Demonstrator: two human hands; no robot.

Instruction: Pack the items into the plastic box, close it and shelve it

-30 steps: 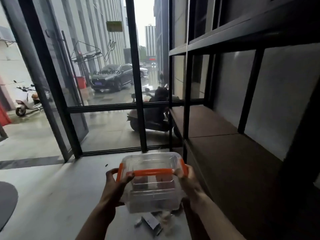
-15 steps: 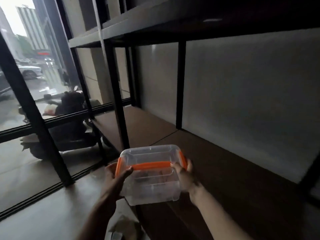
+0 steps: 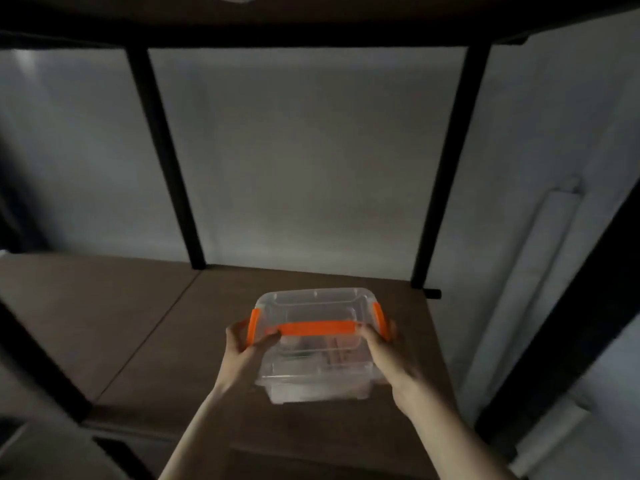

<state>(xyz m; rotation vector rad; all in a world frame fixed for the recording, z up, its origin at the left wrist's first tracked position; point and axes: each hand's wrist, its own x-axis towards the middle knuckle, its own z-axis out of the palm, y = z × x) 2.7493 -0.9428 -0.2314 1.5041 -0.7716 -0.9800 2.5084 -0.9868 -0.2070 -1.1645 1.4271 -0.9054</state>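
box: clear plastic box (image 3: 317, 344), lid on, orange handle (image 3: 316, 328) across top, lower centre of frame, over brown shelf board (image 3: 138, 317)
left hand (image 3: 247, 351): clamped on box's left end
right hand (image 3: 388, 358): clamped on right end
contents: blurred, can't tell

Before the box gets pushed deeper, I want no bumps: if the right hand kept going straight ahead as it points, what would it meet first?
Probably nothing soon. The right hand, its grip on the plastic box, points over the brown shelf board; the grey back wall looks first, though depth is unclear.
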